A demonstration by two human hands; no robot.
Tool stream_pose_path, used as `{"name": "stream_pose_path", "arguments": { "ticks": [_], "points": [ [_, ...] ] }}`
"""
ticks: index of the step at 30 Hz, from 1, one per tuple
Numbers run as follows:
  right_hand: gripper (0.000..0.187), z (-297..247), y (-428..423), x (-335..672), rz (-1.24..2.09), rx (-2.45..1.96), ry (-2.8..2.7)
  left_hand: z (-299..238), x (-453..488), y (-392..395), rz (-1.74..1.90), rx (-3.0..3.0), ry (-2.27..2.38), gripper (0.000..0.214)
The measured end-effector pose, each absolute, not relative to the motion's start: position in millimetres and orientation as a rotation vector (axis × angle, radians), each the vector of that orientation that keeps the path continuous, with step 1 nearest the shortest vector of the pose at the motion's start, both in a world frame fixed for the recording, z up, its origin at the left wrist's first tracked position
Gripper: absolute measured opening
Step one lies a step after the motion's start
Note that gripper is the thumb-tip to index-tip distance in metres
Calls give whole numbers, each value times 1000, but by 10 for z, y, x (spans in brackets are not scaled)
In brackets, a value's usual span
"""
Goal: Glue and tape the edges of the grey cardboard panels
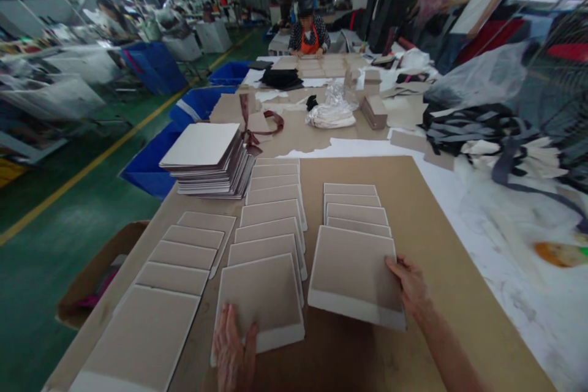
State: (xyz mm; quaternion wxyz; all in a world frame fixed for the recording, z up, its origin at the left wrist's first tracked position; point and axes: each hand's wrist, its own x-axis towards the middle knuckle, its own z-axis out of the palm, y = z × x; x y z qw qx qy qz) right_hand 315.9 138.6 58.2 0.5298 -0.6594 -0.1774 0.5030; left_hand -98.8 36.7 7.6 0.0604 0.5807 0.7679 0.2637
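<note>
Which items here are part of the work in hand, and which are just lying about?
In hand: left hand on middle-row board; right hand on right-row board; left board row; board stack.
Lying about: ribbon; plastic bag; dark straps; blue bins.

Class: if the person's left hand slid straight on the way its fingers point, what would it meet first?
The left hand touches the front board of the middle row. Straight on, it would cross that board and probably reach the next board overlapped behind it; depth is unclear.
</note>
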Motion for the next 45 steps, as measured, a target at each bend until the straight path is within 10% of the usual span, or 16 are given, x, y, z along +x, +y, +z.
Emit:
{"name": "stream_pose_path", "arguments": {
  "ticks": [24,34,45],
  "points": [
    [53,183,1327,3198,480,-2184,-1089,158,-1055,458,505,1697,2475,68],
    [39,415,1111,1401,1032,-1522,-1589,23,-1090,385,744,1672,2421,57],
    [46,336,1280,881,1063,-1772,-1406,-90,-1143,330,818,1653,2387,51]
  ]
}}
